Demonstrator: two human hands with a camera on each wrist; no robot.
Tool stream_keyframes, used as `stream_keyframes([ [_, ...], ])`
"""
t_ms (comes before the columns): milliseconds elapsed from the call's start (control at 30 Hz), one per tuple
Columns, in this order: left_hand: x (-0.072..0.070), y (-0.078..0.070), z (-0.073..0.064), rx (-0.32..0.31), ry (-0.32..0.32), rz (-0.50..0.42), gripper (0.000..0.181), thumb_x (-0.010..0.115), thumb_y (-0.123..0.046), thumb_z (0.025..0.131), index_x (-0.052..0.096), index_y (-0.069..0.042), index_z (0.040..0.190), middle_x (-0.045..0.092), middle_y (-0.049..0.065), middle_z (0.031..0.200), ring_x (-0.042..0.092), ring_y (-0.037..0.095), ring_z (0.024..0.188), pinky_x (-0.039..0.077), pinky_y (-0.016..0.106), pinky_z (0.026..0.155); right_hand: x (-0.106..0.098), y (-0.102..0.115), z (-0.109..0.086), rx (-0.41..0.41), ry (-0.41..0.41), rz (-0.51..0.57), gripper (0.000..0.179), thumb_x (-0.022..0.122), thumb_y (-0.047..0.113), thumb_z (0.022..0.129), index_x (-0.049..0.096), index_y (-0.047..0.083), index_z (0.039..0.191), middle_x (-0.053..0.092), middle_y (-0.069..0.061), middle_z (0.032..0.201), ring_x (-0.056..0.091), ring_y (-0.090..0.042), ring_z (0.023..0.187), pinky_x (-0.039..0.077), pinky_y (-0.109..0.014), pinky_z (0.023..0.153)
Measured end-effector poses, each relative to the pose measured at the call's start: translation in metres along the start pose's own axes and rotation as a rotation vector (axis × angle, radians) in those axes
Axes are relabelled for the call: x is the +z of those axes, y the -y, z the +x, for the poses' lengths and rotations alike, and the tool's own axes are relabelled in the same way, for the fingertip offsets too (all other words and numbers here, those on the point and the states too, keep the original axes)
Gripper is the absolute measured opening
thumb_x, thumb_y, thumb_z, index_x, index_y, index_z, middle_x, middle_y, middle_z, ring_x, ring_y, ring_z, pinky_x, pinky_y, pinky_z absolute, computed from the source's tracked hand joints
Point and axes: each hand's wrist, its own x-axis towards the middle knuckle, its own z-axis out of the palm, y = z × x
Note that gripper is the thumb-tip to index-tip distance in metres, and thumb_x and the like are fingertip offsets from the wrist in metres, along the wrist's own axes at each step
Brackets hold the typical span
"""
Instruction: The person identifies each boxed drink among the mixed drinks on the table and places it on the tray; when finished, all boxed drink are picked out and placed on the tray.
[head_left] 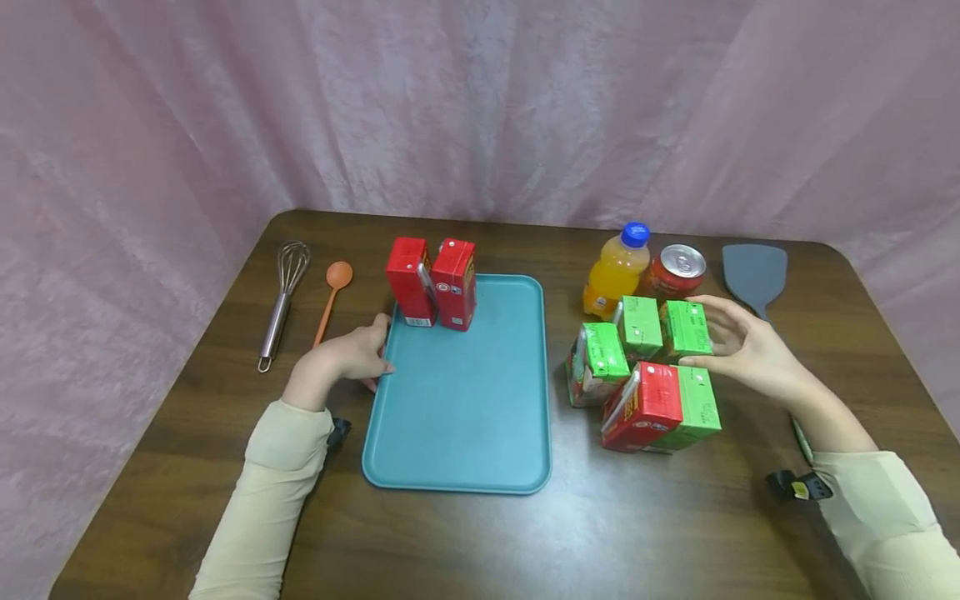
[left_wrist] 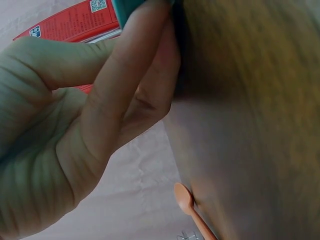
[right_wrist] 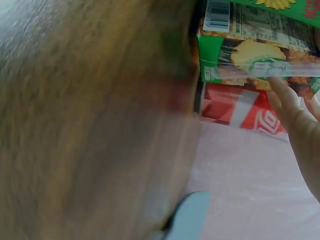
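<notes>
A teal tray (head_left: 465, 408) lies on the wooden table, and my left hand (head_left: 348, 354) grips its left rim between thumb and fingers. Two red drink cartons (head_left: 411, 283) stand side by side at the tray's far left corner. To the right of the tray, my right hand (head_left: 753, 350) pinches a green-topped drink carton (head_left: 686, 329), with thumb and fingers at its near and far sides. Around that carton stand several others, green-topped (head_left: 640, 327) and red (head_left: 645, 408). In the right wrist view, fingertips touch the carton's picture side (right_wrist: 260, 55).
Behind the cartons stand an orange drink bottle (head_left: 617, 271) with a blue cap and a red can (head_left: 675, 271). A grey spatula (head_left: 753, 275) lies at the far right. Left of the tray lie an orange spoon (head_left: 333, 292) and a whisk (head_left: 285, 292). A pink curtain (head_left: 480, 108) hangs behind.
</notes>
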Motion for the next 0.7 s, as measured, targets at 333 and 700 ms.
stream_keyframes([
  [333, 0.001, 0.003, 0.004, -0.013, -0.005, 0.025, 0.076, 0.058, -0.006, 0.090, 0.004, 0.006, 0.142, 0.054, 0.021, 0.093, 0.064, 0.019, 0.058, 0.052, 0.032, 0.067, -0.016, 0.048, -0.009, -0.093, -0.159, 0.209, 0.080, 0.067, -0.024, 0.067, 0.040, 0.005, 0.137, 0.056, 0.007, 0.124, 0.052, 0.004, 0.114, 0.049, -0.013, 0.076],
  [700, 0.001, -0.001, 0.001, -0.005, 0.000, -0.003, 0.073, 0.057, -0.003, 0.090, 0.005, 0.008, 0.141, 0.053, 0.022, 0.092, 0.064, 0.021, 0.058, 0.053, 0.030, 0.061, 0.000, 0.130, -0.005, -0.482, -0.315, 0.647, 0.081, 0.053, -0.044, 0.055, 0.041, -0.015, 0.129, 0.054, -0.023, 0.126, 0.053, -0.028, 0.114, 0.050, -0.027, 0.085],
])
